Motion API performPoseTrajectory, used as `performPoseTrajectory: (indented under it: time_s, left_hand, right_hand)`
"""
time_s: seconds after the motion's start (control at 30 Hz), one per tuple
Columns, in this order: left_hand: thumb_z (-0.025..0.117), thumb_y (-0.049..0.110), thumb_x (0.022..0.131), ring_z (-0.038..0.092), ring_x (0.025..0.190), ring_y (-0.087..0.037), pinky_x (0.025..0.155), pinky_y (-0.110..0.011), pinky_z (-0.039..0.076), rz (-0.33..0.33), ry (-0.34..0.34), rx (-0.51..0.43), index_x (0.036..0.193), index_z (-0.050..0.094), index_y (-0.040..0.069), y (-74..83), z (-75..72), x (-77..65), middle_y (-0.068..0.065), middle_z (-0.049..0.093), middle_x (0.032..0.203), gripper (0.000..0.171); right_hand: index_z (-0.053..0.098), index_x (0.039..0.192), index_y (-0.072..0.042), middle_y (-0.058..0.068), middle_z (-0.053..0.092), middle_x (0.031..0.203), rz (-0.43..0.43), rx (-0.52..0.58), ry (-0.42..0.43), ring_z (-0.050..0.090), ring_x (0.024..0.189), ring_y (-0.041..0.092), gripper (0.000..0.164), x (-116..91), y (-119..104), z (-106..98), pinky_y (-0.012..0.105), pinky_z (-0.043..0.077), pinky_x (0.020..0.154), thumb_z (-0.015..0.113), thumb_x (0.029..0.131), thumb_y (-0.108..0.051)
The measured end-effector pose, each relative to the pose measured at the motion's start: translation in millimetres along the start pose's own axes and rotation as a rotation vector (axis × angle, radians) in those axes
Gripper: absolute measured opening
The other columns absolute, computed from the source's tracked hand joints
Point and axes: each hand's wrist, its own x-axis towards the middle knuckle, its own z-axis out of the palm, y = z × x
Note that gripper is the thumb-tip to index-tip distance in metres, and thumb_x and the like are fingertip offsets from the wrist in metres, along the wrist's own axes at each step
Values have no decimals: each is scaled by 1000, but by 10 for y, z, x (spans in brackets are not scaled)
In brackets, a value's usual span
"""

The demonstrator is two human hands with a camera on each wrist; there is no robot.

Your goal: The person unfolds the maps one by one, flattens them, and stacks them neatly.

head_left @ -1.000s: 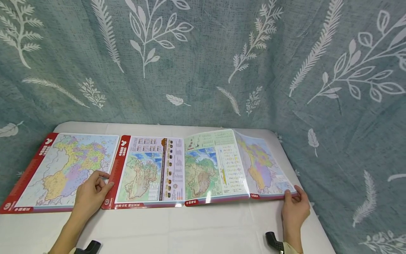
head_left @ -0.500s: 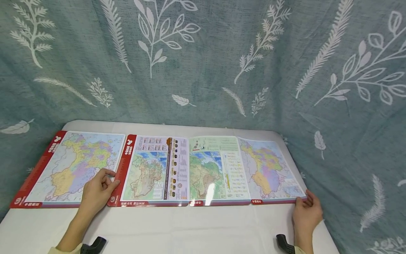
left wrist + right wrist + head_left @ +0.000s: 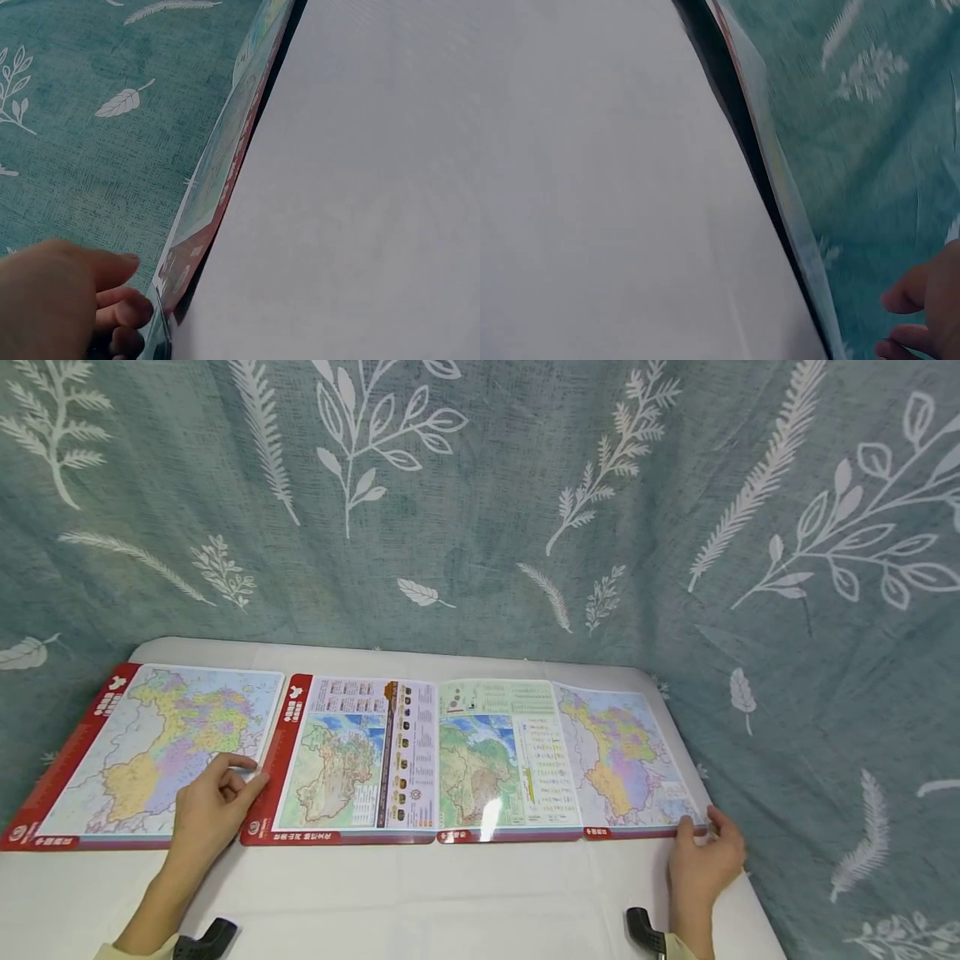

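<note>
A long three-panel folding map (image 3: 487,760) lies spread flat across the white table, with a red strip down its left side. My left hand (image 3: 212,806) is at that left edge, thumb tip at the red strip and fingers loosely bent. In the left wrist view, my left thumb (image 3: 116,268) and fingers stand slightly apart beside the map's end. At the map's lower right corner is my right hand (image 3: 701,856), its thumb and forefinger spread either side of the corner. Both right fingertips (image 3: 900,300) stand off the map edge in the right wrist view.
Another map (image 3: 187,752) with a red left border lies flat at the left, partly under my left hand. The white table (image 3: 420,902) runs up to a green leaf-patterned cloth (image 3: 480,527) hanging behind and on the right.
The map's raised right panels have come down flat as my right hand pulled the corner rightward and lowered it. My right thumb and forefinger have since spread apart. The left hand stays at its edge.
</note>
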Motion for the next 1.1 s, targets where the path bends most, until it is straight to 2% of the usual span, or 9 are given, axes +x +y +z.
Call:
performPoseTrajectory:
  time_s: [0.1, 0.17, 0.23, 0.33, 0.4, 0.67, 0.87, 1.1]
  left_hand:
    - [81, 17, 94, 43, 51, -4, 47, -20, 34, -18, 59, -27, 104, 69, 6, -6, -9, 1, -3, 57, 65, 20]
    - [82, 16, 93, 43, 52, -4, 48, -19, 34, -23, 105, -62, 100, 71, 6, -3, -8, 12, -3, 58, 66, 16]
    - [82, 15, 92, 43, 53, -3, 50, -17, 33, -17, 158, -97, 95, 73, 6, 2, -2, 35, -3, 58, 67, 13]
    - [83, 13, 90, 43, 56, -3, 54, -15, 32, -9, 219, -134, 88, 74, 5, -2, 1, 52, -2, 58, 67, 12]
    - [83, 11, 90, 43, 57, -2, 54, -14, 32, -12, 235, -141, 86, 74, 6, -11, 2, 49, -1, 58, 66, 11]
    - [83, 13, 90, 44, 58, -2, 57, -12, 33, -26, 226, -131, 84, 75, 5, -14, -18, 15, -1, 59, 66, 13]
    - [84, 15, 91, 43, 57, -3, 56, -13, 32, -57, 219, -112, 82, 74, 6, -2, -49, -14, 0, 56, 63, 15]
    - [85, 13, 89, 42, 61, -2, 59, -13, 31, 2, 234, -95, 81, 74, 5, -3, -74, 15, -2, 56, 66, 16]
  right_hand:
    - [59, 141, 4, 28, 59, 133, -55, 34, -31, 54, 126, 42, 45, -116, -109, 57, 38, 43, 104, 62, 97, -5]
    - [61, 139, 2, 25, 62, 131, -110, 73, -56, 58, 122, 36, 43, -197, -195, 101, 26, 43, 97, 65, 97, -5]
    - [64, 137, 1, 21, 64, 129, -173, 118, -82, 60, 118, 33, 43, -278, -280, 150, 18, 41, 90, 70, 95, -5]
    - [66, 134, 0, 20, 66, 127, -248, 185, -130, 62, 115, 31, 44, -409, -394, 236, 17, 42, 92, 75, 92, -2]
    - [66, 133, 0, 19, 67, 126, -290, 204, -160, 63, 115, 31, 44, -496, -456, 296, 18, 44, 93, 76, 90, -1]
    - [67, 131, 0, 17, 68, 124, -458, 218, -252, 63, 113, 32, 46, -787, -683, 482, 33, 46, 95, 79, 86, 1]
    - [68, 127, -1, 14, 69, 122, -510, 256, -349, 65, 110, 31, 44, -1015, -841, 625, 36, 47, 95, 82, 85, 0]
    - [71, 123, -3, 10, 71, 120, -561, 313, -455, 68, 110, 27, 35, -1302, -1031, 775, 35, 51, 96, 80, 89, -4]
